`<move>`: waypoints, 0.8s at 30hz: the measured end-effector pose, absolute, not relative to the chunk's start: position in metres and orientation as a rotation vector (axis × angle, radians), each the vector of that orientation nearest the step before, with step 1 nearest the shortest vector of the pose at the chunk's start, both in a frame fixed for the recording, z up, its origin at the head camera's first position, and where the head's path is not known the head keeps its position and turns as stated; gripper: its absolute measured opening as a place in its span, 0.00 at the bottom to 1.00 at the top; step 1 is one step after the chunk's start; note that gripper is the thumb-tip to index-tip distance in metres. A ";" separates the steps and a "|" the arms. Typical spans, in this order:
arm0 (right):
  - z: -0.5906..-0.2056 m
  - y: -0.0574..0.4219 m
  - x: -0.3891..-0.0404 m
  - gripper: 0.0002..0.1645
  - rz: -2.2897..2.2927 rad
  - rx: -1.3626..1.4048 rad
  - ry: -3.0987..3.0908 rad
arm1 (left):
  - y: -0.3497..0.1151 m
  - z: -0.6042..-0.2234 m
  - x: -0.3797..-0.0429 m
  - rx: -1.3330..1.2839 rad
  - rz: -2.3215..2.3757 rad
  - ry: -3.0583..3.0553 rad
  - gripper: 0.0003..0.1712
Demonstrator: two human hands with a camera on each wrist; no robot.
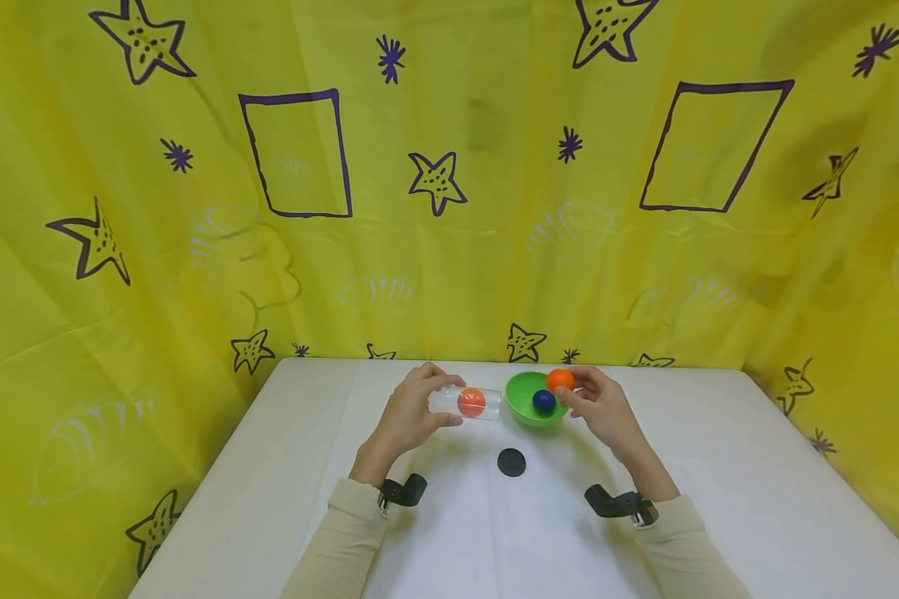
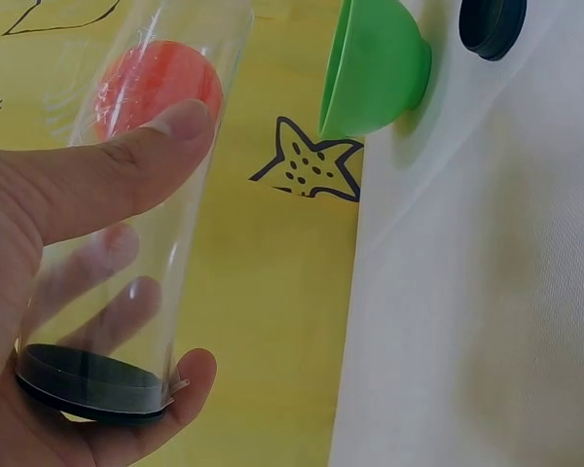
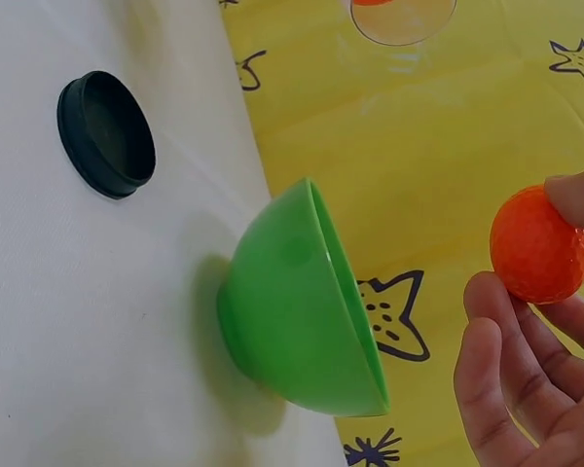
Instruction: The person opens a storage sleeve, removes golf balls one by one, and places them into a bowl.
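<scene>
My left hand point(image 1: 410, 409) grips a clear tube point(image 1: 491, 405) with fingers and thumb around it. Inside the tube sits a red-orange ball point(image 2: 165, 92), and a black cap point(image 2: 92, 384) closes the end near the little finger. Between thumb and fingertips, my right hand point(image 1: 603, 409) pinches an orange dimpled golf ball point(image 3: 537, 245), held above the right rim of a green bowl point(image 3: 297, 311). A dark blue ball point(image 1: 543, 403) lies in that bowl; the bowl's side hides it in both wrist views. The tube's far end points toward the bowl's left rim.
A round black lid point(image 1: 512, 462) lies on the white table point(image 1: 449, 532), in front of the bowl. Yellow curtains point(image 1: 479, 274) with drawn stars hang behind the table and along both sides. Each wrist wears a black camera mount point(image 1: 404, 491).
</scene>
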State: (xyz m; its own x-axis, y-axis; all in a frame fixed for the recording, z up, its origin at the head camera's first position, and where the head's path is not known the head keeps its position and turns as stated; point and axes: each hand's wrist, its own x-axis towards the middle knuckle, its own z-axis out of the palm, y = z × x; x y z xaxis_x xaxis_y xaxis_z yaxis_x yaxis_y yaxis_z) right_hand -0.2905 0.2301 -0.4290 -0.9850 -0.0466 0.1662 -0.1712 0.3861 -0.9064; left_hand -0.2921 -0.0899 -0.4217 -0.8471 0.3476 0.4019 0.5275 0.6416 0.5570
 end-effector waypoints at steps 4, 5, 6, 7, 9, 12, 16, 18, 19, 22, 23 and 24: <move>-0.430 0.230 -0.290 0.33 1.634 0.160 -2.534 | -0.090 -0.421 -0.291 -0.703 -0.998 -2.610 0.27; -0.431 0.229 -0.290 0.33 1.621 0.149 -2.538 | -0.090 -0.421 -0.291 -0.702 -0.999 -2.611 0.27; -0.432 0.229 -0.289 0.33 1.606 0.140 -2.542 | -0.090 -0.421 -0.291 -0.701 -1.002 -2.612 0.27; -0.432 0.228 -0.289 0.33 1.592 0.129 -2.544 | -0.090 -0.421 -0.291 -0.701 -1.005 -2.612 0.27; -0.434 0.227 -0.290 0.32 1.559 0.112 -2.551 | -0.090 -0.421 -0.291 -0.702 -1.008 -2.611 0.27; -0.437 0.226 -0.291 0.32 1.509 0.094 -2.564 | -0.090 -0.421 -0.291 -0.706 -1.004 -2.612 0.27; -0.441 0.224 -0.291 0.31 1.438 0.095 -2.580 | -0.090 -0.421 -0.291 -0.701 -0.995 -2.617 0.27; -0.442 0.223 -0.292 0.31 1.406 0.102 -2.585 | -0.090 -0.421 -0.291 -0.696 -0.994 -2.620 0.27; -0.444 0.222 -0.292 0.31 1.394 0.106 -2.586 | -0.090 -0.421 -0.291 -0.694 -0.997 -2.621 0.27; -0.446 0.220 -0.293 0.31 1.362 0.117 -2.586 | -0.090 -0.421 -0.291 -0.691 -0.994 -2.625 0.27; -0.447 0.220 -0.293 0.31 1.348 0.119 -2.588 | -0.090 -0.421 -0.291 -0.691 -0.997 -2.625 0.27; -0.448 0.219 -0.294 0.30 1.331 0.119 -2.593 | -0.090 -0.421 -0.291 -0.689 -0.997 -2.626 0.27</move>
State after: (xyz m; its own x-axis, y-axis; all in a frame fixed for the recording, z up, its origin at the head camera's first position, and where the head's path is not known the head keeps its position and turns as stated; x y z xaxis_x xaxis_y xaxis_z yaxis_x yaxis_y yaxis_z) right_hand -0.2937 0.2194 -0.4477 -0.9716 0.0303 0.2346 -0.1730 0.5856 -0.7920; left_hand -0.2909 -0.0898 -0.4209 -0.8576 0.3406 0.3854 0.5106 0.6544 0.5578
